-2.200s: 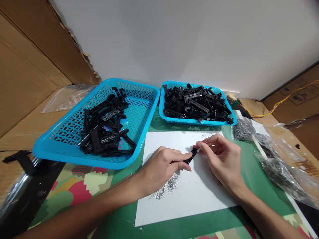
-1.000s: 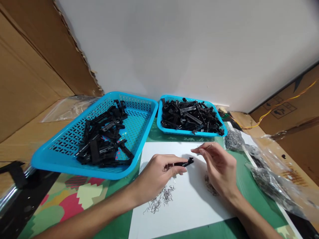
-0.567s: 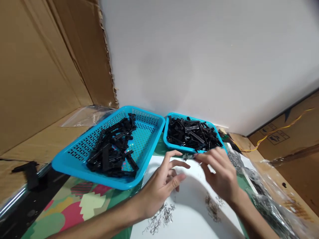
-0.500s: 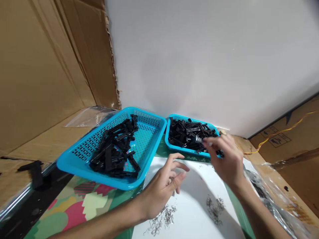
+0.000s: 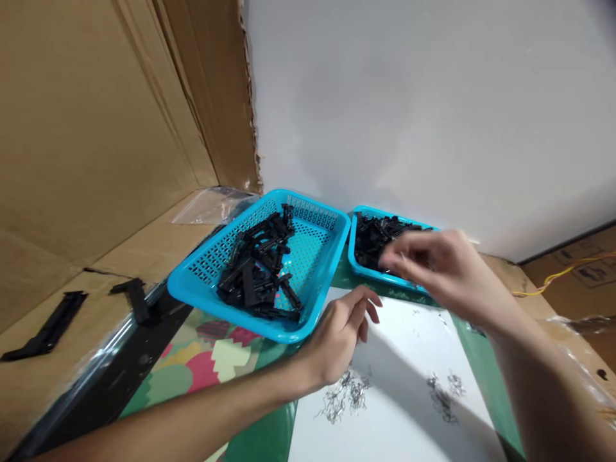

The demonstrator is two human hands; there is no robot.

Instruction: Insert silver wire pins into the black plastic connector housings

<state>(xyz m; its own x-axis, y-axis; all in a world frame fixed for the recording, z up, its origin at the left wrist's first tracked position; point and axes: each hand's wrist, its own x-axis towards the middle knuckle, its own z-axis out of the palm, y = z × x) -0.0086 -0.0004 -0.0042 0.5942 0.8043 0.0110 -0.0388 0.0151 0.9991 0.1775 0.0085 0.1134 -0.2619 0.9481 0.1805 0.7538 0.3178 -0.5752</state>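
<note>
My right hand (image 5: 428, 266) is over the front of the smaller blue basket (image 5: 353, 256), which is full of black plastic parts (image 5: 370, 234). Its thumb and fingers look pinched together, blurred by motion, and what lies between the tips cannot be made out. My left hand (image 5: 339, 337) hovers above the white sheet (image 5: 385, 417), fingers loosely bent and apart, with nothing in them. Near its wrist lies a pile of small thin metal wire pieces (image 5: 344, 398); a second pile of wire pieces (image 5: 445, 394) lies further right.
A larger blue basket (image 5: 312, 321) stands to the left, partly filled with black parts (image 5: 255, 276). Two black pieces (image 5: 48, 327) lie at the far left, by cardboard. A plastic bag (image 5: 206, 205) rests behind. A white wall (image 5: 409, 115) closes the back; a yellow cable (image 5: 568, 273) runs right.
The view has shifted left, moving the baskets rightward in the picture. My right hand has moved further over the smaller basket; the shiny item seen at its fingertips is no longer visible.
</note>
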